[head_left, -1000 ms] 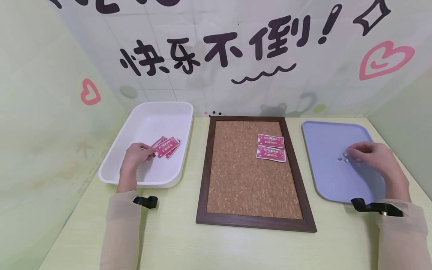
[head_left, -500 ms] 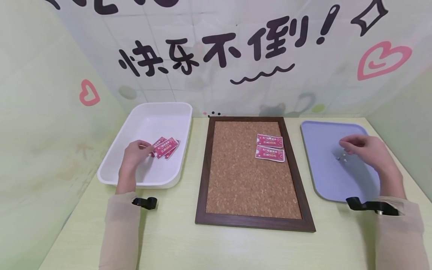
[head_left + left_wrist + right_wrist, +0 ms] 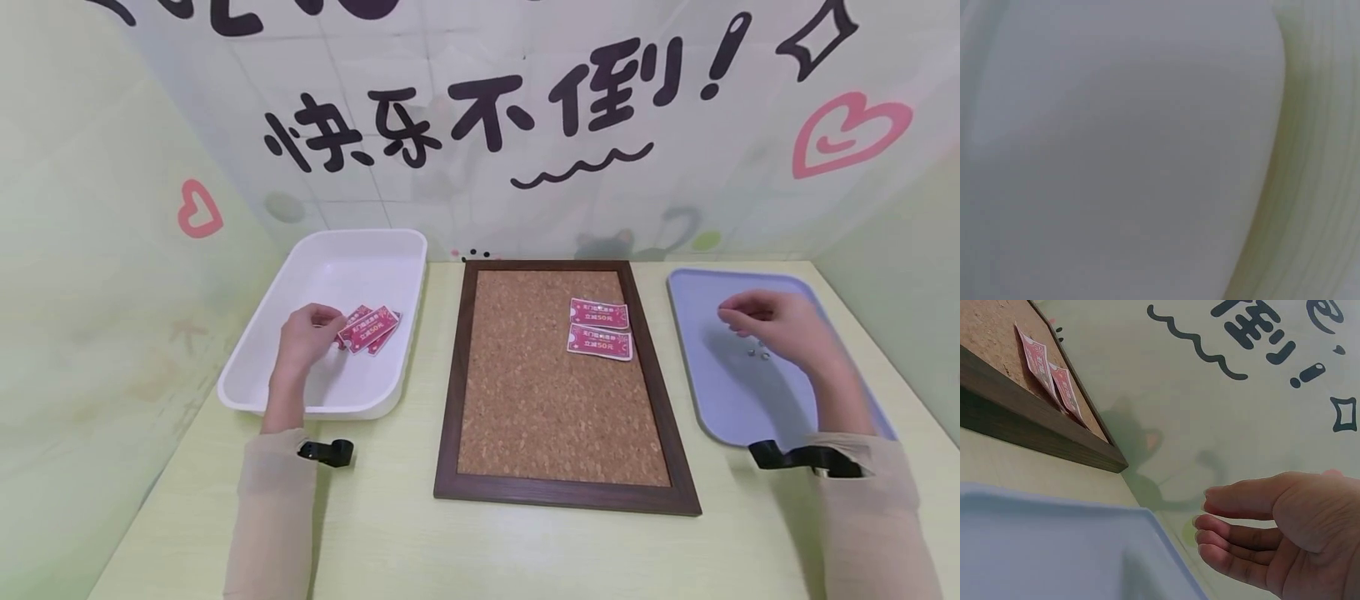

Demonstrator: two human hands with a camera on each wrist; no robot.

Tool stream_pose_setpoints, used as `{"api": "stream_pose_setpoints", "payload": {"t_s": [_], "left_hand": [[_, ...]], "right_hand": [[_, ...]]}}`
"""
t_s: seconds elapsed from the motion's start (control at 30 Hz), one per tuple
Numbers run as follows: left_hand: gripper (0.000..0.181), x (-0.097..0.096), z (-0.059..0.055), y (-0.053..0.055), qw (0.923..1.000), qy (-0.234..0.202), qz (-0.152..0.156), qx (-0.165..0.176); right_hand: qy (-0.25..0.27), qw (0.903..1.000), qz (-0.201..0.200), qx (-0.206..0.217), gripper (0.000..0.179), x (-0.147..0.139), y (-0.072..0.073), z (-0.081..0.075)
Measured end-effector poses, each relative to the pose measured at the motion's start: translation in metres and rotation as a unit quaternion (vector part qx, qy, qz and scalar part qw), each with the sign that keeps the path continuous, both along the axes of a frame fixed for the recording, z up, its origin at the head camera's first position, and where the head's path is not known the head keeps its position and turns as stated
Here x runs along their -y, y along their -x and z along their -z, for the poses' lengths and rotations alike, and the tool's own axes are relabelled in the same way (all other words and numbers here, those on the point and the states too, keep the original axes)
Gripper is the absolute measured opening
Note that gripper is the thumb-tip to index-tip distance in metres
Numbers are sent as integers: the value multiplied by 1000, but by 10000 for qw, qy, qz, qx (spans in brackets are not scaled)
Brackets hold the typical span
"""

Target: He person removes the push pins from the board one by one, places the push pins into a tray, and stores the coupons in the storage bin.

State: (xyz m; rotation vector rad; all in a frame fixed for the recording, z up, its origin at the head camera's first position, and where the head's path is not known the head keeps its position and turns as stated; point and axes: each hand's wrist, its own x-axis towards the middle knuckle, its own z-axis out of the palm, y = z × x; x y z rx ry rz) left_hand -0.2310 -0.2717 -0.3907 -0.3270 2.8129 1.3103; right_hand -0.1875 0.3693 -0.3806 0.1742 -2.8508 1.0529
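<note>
Fingers bent and thumb tip drawn near them, the right hand hangs above a blue tray, its shadow on the tray's surface. Its grip is narrow; whether something tiny is pinched between thumb and forefinger, neither the head view nor the right wrist view lets me tell. Small silvery pieces lie on the tray just below the hand as the head view sees it, nearer the person than the fingertips.

At the other side, the left hand reaches into a white bin, its bent fingertips at the left end of a fan of pink coupons. Fingers and coupon edge meet there, but whether they pinch a coupon cannot be made out. The coupons overlap near the bin's right wall.

Between bin and tray, on a pale yellow-green table, lies a brown-framed corkboard. On its upper right part sit two more pink coupons, an upper coupon and a lower coupon, close together, each with a small pale dot near its top edge.
</note>
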Motion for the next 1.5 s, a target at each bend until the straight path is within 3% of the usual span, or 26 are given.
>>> {"api": "stream_pose_setpoints", "payload": {"t_s": [0.37, 0.7, 0.9, 1.2, 1.5], "left_hand": [[35, -18, -16, -4, 9975, -252, 229, -614], [27, -57, -33, -4, 9885, -520, 672, -1252], [22, -83, -36, -3, 9810, -555, 1065, -1525], [20, -125, -31, 2, 9765, -600, 1594, -1323], [16, -168, -15, 11, 9688, -510, 2198, -1027]], "right_hand": [[-48, 9996, -286, -14, 28, 28, 1, -5], [23, 9971, -744, -186, 23, 53, 9, -2], [-124, 9963, -801, -299, 23, 71, 10, -5], [-331, 9936, -1060, -213, 18, 93, 18, 0], [-387, 9923, -1179, 64, 16, 115, 25, 4]]}}
